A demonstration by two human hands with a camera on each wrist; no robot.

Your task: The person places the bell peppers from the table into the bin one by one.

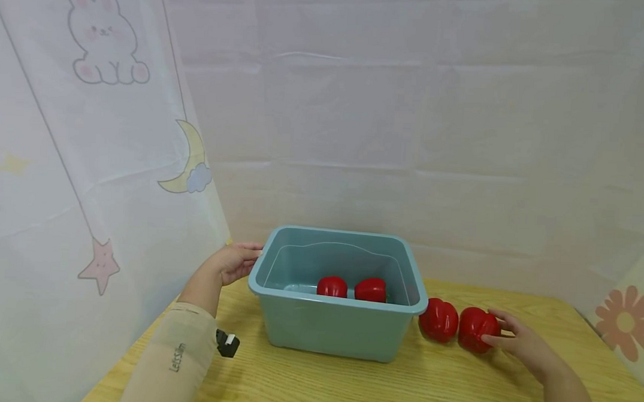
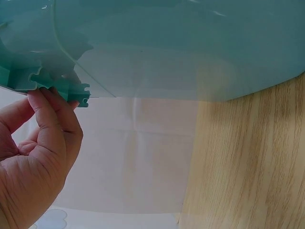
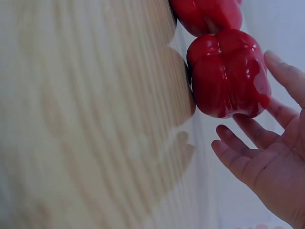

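We see our left hand at the left end of the bin, its fingers curled up under the ribbed lip there, a hold that looks meant to keep the bin from sliding on the bench. Our right hand lies on the bench to the right, its grip apart: the fingers are spread and nearly straight, cupping the right side of the near pepper with their tips touching its skin, not yet closed round it. That pepper rests on the bench just right of the bin, directly left of our palm. A second pepper sits touching it on the left, between it and the bin wall, which may be why the hand comes in from the open right side. Two more peppers sit side by side on the bin floor, towards its near wall.
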